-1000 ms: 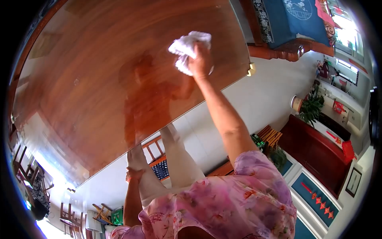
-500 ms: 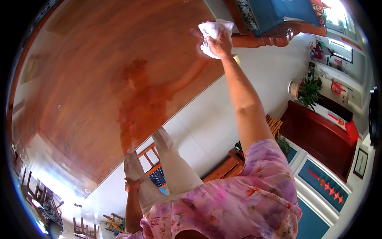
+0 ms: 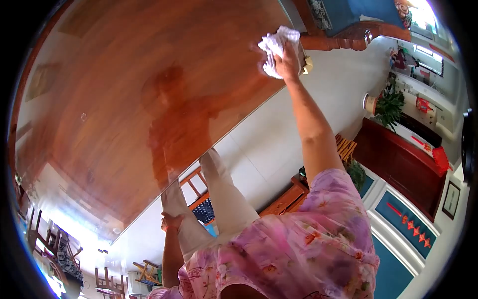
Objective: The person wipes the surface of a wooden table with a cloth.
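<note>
A crumpled white cloth (image 3: 273, 49) lies under my right hand (image 3: 287, 64), whose fingers press and grip it against the glossy brown tabletop (image 3: 114, 99), close to the table's far right corner. A pale corner guard (image 3: 308, 65) shows just right of that hand. My left hand (image 3: 172, 221) is low in the view, resting against the side of my light trousers (image 3: 185, 230), with its fingers bent and partly hidden.
Beyond the table's right corner stands a wooden seat with a blue cover (image 3: 356, 12). A potted plant (image 3: 389, 105) and a dark red cabinet (image 3: 398, 167) are at the right. Wooden chairs (image 3: 108, 281) stand lower left; a wooden stool (image 3: 286, 199) is beside me.
My right hand has carried the cloth rightward and toward the table's far corner since the first frame. My left hand stays beside my trousers. The view has shifted slightly.
</note>
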A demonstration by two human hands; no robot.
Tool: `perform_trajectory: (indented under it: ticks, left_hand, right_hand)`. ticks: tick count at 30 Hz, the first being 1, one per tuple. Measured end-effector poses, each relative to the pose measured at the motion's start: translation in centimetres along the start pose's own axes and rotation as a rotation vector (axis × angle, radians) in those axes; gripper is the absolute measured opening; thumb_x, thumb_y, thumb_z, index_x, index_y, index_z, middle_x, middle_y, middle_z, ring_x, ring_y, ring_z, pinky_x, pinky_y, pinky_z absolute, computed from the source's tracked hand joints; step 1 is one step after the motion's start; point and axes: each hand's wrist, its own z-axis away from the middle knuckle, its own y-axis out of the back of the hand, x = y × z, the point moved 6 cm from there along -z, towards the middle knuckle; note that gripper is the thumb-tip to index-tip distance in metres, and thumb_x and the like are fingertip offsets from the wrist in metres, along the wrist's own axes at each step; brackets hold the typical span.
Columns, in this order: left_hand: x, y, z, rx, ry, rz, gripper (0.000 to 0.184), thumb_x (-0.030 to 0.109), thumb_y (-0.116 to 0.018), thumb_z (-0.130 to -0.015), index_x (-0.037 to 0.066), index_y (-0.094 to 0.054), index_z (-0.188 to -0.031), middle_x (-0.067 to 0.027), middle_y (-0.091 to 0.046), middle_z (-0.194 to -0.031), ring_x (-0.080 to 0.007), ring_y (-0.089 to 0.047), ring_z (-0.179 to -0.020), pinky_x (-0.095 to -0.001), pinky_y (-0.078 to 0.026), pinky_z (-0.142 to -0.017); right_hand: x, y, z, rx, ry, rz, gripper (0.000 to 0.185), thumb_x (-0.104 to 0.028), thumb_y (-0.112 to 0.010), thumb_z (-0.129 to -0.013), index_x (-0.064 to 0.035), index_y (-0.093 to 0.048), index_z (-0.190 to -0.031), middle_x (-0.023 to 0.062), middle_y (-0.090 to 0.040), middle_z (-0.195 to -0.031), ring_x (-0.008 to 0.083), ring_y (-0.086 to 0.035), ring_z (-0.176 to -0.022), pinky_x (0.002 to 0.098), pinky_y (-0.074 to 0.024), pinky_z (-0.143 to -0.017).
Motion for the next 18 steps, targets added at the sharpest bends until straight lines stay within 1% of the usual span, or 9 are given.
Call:
perform_trajectory:
  ticks: [4,8,11,12,13,14,15,16,18]
  left_hand:
    - [-1.6,0.7,-0.5,0.001,-0.029,0.047,0.114,0.052,-0.073,-0.057,0.0,-0.018,-0.142,-0.0206,-0.048,-0.131,-0.0317,-0.05,-0.118,-0.0404,-0.042,-0.098]
    - [-3.6,1.4,-1.5,-0.014,-0.08,0.072,0.11,0.052,-0.072,-0.057,0.001,-0.021,-0.141,-0.0202,-0.051,-0.127,-0.0322,-0.052,-0.116,-0.0411,-0.042,-0.097]
    - [-4.9,2.3,-1.6,0.0,-0.126,0.113,0.103,0.051,-0.072,-0.058,0.002,-0.028,-0.137,-0.0202,-0.054,-0.123,-0.033,-0.054,-0.114,-0.0424,-0.043,-0.096]
    - [-5.3,2.3,-1.8,0.019,-0.141,0.123,0.1,0.051,-0.072,-0.058,0.002,-0.031,-0.135,-0.0202,-0.055,-0.122,-0.0333,-0.054,-0.113,-0.0427,-0.043,-0.095]
    - [-5.6,2.4,-1.9,0.038,-0.157,0.133,0.097,0.051,-0.071,-0.058,0.002,-0.034,-0.133,-0.0203,-0.055,-0.122,-0.0336,-0.055,-0.112,-0.0431,-0.043,-0.095]
    - [-5.8,2.6,-2.0,0.017,-0.17,0.149,0.095,0.05,-0.071,-0.058,0.003,-0.035,-0.132,-0.0205,-0.055,-0.122,-0.0339,-0.055,-0.112,-0.0432,-0.043,-0.095]
    - [-6.0,3.0,-2.0,-0.007,-0.181,0.163,0.092,0.05,-0.071,-0.059,0.003,-0.037,-0.131,-0.0207,-0.055,-0.122,-0.0342,-0.055,-0.112,-0.0433,-0.043,-0.094]
    - [-6.5,3.1,-1.7,-0.034,-0.189,0.171,0.09,0.05,-0.07,-0.059,0.004,-0.039,-0.129,-0.0209,-0.055,-0.122,-0.0345,-0.055,-0.112,-0.0434,-0.043,-0.094]
    - [-6.9,3.3,-1.2,-0.027,-0.199,0.194,0.087,0.05,-0.07,-0.06,0.005,-0.04,-0.128,-0.0208,-0.056,-0.121,-0.0348,-0.055,-0.112,-0.0432,-0.043,-0.094]
  right_hand:
    - [-4.7,-0.4,6.0,0.024,-0.011,0.029,0.063,-0.026,-0.066,-0.078,-0.0047,-0.041,-0.132,0.0211,-0.043,-0.133,0.0385,-0.042,-0.122,0.0437,-0.0341,-0.102]
    - [-14.1,-0.9,13.6,0.015,-0.035,-0.081,0.077,-0.025,-0.072,-0.068,-0.0053,-0.04,-0.135,0.0228,-0.041,-0.136,0.0393,-0.039,-0.125,0.0466,-0.0312,-0.103]
    - [-23.3,-2.6,19.8,-0.036,-0.051,-0.141,0.081,-0.029,-0.073,-0.067,-0.0091,-0.038,-0.137,0.0179,-0.039,-0.14,0.0366,-0.035,-0.13,0.053,-0.0263,-0.103]
    - [-27.8,-1.9,21.3,0.021,0.03,-0.138,0.078,-0.019,-0.074,-0.063,-0.0066,-0.042,-0.134,0.0179,-0.048,-0.129,0.0391,-0.044,-0.12,0.046,-0.0336,-0.1]
    - [-32.1,-1.8,22.5,-0.042,0.008,-0.111,0.07,-0.018,-0.075,-0.062,-0.0085,-0.049,-0.126,0.0159,-0.053,-0.121,0.0368,-0.049,-0.111,0.0459,-0.0366,-0.095]
    - [-35.8,-2.4,23.9,-0.143,0.008,-0.357,0.062,-0.021,-0.075,-0.063,-0.0103,-0.052,-0.119,0.0131,-0.05,-0.125,0.0339,-0.046,-0.117,0.0546,-0.0338,-0.094]
    - [-40.0,-2.7,25.3,-0.161,0.09,-0.398,0.048,-0.018,-0.074,-0.061,-0.0111,-0.058,-0.105,0.0096,-0.054,-0.115,0.0327,-0.05,-0.11,0.0544,-0.0369,-0.088]
    - [-44.6,-2.4,26.7,-0.314,0.184,-0.299,0.044,-0.017,-0.074,-0.062,-0.0132,-0.06,-0.103,0.0092,-0.054,-0.114,0.033,-0.05,-0.111,0.054,-0.0375,-0.088]
    - [-51.7,-2.6,30.1,-0.39,0.486,-0.338,0.038,-0.021,-0.068,-0.07,-0.0159,-0.06,-0.107,0.0073,-0.053,-0.118,0.0293,-0.05,-0.113,0.0532,-0.0359,-0.094]
